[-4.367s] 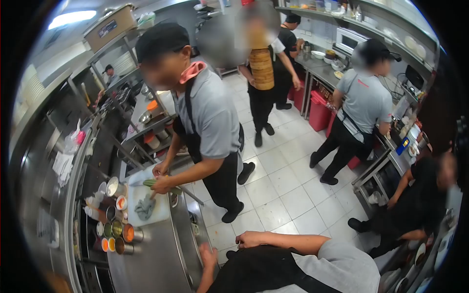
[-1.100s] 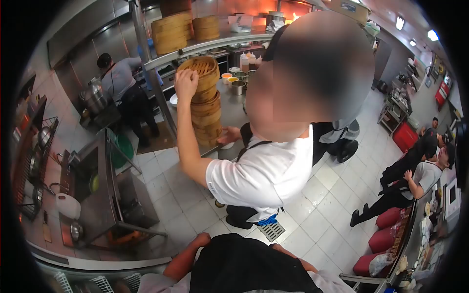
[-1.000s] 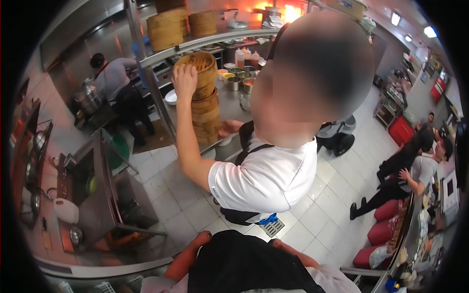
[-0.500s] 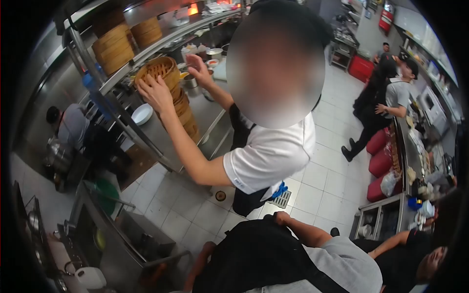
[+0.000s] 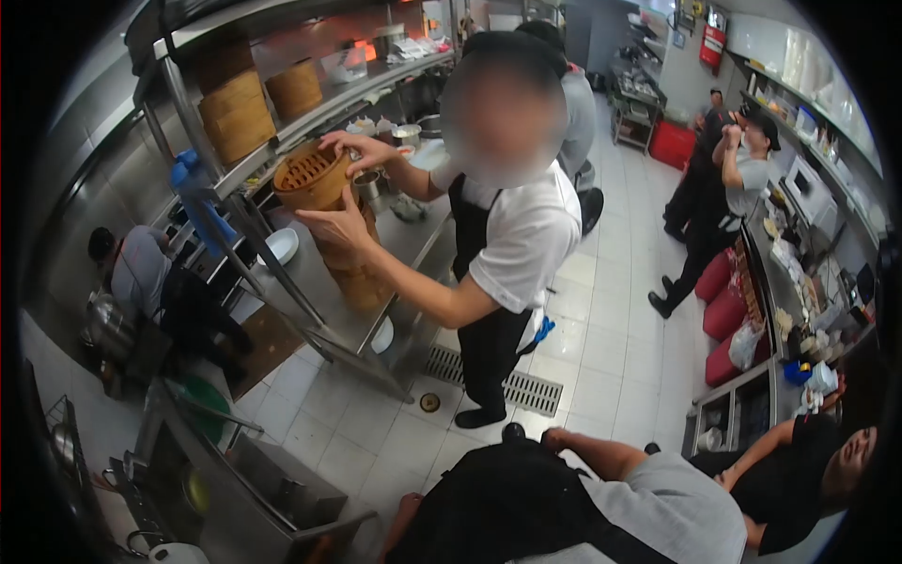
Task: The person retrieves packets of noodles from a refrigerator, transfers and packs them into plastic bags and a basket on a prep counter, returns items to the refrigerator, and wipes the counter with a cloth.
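Observation:
At the bottom, my black apron (image 5: 507,508) and grey sleeve show. My right hand (image 5: 555,439) is small in view beside the apron's edge, its fingers curled closed; what they hold, if anything, is hidden. Of my left hand (image 5: 405,512) only a sliver appears past the apron's left side, and its fingers are hidden. Neither hand visibly touches kitchenware. In front of me, a co-worker in a white shirt has both hands (image 5: 343,221) on the top bamboo steamer (image 5: 315,180) of a tall stack. That stack stands on a steel counter (image 5: 329,301).
Bamboo steamers (image 5: 235,115) sit on the upper shelf. A white plate (image 5: 279,246) is by the stack. Steel equipment (image 5: 282,489) stands at lower left. A floor drain grate (image 5: 532,393) lies ahead. Other people stand at left, right and back; red bins (image 5: 722,310) line the right.
The co-worker has moved back from me, and their hands now grip the steamer's side and rim rather than hovering over it. My view has shifted slightly. My hands stay beside my apron.

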Demonstrator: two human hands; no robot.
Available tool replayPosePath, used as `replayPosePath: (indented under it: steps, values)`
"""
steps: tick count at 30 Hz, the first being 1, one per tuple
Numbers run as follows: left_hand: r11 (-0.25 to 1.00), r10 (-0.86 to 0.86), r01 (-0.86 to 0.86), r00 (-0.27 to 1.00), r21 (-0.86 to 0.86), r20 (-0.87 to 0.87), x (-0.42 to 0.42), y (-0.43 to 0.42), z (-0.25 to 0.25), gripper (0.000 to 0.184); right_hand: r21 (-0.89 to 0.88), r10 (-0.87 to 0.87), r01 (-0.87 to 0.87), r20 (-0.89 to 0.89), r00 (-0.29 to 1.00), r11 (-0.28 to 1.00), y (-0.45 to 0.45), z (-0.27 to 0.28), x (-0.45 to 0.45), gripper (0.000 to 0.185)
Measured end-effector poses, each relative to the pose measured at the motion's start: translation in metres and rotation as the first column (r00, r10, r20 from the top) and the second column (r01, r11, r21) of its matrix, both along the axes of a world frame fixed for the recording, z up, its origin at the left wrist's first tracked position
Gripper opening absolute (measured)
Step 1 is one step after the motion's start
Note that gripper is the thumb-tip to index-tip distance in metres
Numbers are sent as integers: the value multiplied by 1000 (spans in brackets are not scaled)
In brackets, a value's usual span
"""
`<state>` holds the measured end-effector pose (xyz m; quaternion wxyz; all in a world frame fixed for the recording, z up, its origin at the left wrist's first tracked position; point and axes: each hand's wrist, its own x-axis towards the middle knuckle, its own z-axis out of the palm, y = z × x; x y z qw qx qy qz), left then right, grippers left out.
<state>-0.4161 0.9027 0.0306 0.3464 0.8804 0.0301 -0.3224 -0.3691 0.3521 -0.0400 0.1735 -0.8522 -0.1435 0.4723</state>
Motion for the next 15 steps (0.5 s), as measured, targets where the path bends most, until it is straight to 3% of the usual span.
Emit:
replayPosePath:
  steps: [4, 5, 7, 9, 10, 11, 12, 13, 15]
  values:
    - [976, -206, 209, 977, 66, -51, -23, 30, 2, 22, -77, -78, 89, 138, 987, 993, 33, 76, -1, 30]
    - [948, -298, 301, 953, 101, -49, -25, 36, 6, 22, -68, -88, 88, 5, 996, 994, 33, 75, 6, 37]
    - [846, -499, 492, 866, 206, -20, -18, 42, 23, 22, 27, 99, -99, 26, 995, 995, 5, 4, 8, 35]
    - [804, -562, 538, 827, 254, 29, 7, 41, 36, 22, -69, -205, 195, -181, 962, 978, 14, 137, 42, 33]
    - [974, -226, 227, 973, 15, -38, 24, 39, 36, 21, -66, -370, 368, -299, 880, 927, 9, 195, 52, 36]
    - [965, 138, -163, 982, -207, -131, 42, 37, 35, 20, 43, -459, 515, -395, 795, 856, -3, 249, 59, 34]
    - [776, 420, -525, 844, -350, -335, 52, 33, 34, 20, 96, -467, 590, -515, 719, 802, -31, 277, 74, 34]
    - [594, 497, -603, 795, -532, -346, 60, 30, 42, 21, 207, -520, 665, -475, 710, 718, -41, 348, 76, 32]
    - [525, 523, -561, 806, -640, -278, 81, 9, 100, 23, 372, -740, 760, -230, 632, 533, -75, 428, 79, 29]
